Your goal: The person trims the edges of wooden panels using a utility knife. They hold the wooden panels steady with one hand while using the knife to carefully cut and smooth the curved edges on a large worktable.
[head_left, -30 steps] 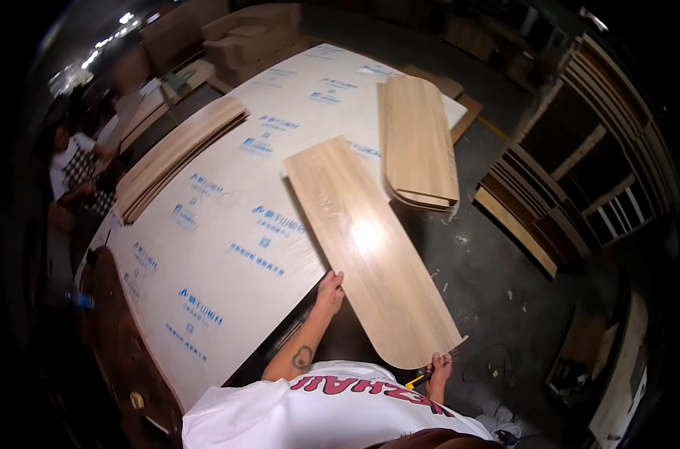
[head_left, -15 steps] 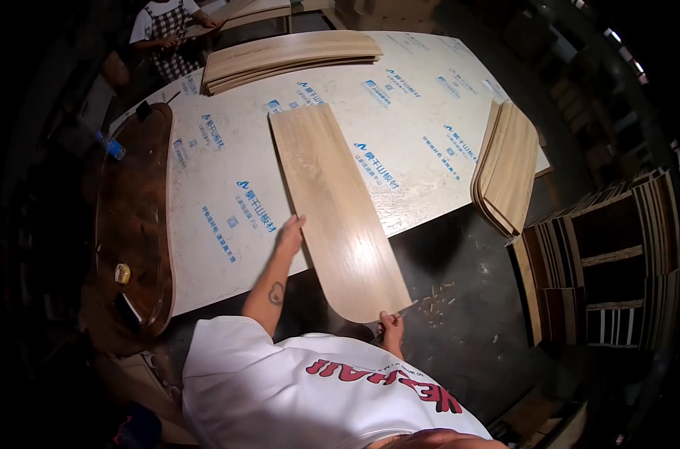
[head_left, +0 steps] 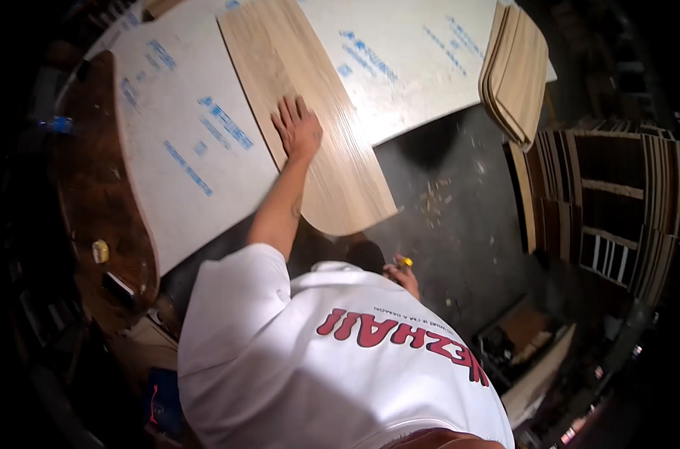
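A long wood-grain board lies on the white-topped table, its near end with one rounded corner jutting past the table edge. My left hand rests flat on the board's face, near its left side, with the fingers spread. Close to my body, beyond the board's near end, my right hand is closed around a small tool with a yellow end. Most of that tool is hidden, so its kind does not show.
Stacked curved-corner boards stand at the table's right edge. On the left is a dark brown panel holding a yellow roundish item. Small chips litter the floor, and a rack of board strips is at right.
My left hand has moved from the board's left edge onto its top face and opened flat. My right hand has left the board's near end and drawn toward my body. The view has tilted downward.
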Tool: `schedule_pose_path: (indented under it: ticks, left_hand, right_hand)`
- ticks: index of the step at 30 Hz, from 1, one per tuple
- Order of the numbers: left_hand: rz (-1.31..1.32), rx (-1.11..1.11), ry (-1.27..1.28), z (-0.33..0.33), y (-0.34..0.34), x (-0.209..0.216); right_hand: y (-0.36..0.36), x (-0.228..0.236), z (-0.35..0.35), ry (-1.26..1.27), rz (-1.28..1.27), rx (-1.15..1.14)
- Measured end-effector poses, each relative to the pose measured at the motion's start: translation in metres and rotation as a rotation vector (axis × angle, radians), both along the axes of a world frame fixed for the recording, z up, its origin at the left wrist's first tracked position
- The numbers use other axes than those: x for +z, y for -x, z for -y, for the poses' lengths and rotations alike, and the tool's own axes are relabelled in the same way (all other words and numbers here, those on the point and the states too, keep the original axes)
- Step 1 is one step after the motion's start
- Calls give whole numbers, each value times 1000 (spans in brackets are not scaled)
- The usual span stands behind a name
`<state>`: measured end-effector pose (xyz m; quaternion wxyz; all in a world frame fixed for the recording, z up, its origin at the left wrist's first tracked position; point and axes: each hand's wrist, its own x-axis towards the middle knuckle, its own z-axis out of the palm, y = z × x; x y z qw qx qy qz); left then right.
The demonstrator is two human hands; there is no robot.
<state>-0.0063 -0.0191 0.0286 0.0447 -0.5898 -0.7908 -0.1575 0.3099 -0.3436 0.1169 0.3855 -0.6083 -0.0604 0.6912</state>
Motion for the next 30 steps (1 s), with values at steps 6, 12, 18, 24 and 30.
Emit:
schedule_pose_path:
  ticks: [6,12,18,24,30]
  left_hand:
    - [69,19,83,6,-9,-12]
    - [30,8,-3,7,-5,-15]
    - [24,7,5,3,-11,-11]
    - [137,76,234,8,-12,14]
    - [78,102,233,7,-13,12]
  right_hand:
    - [-10,35,-24,-19,401,334]
    - [-36,49,-144,-74,886,1184]
    - [-13,61,-199,106,790,1509]
    - [8,70,-214,138,764,1613]
    - [6,70,-213,134,772,1593]
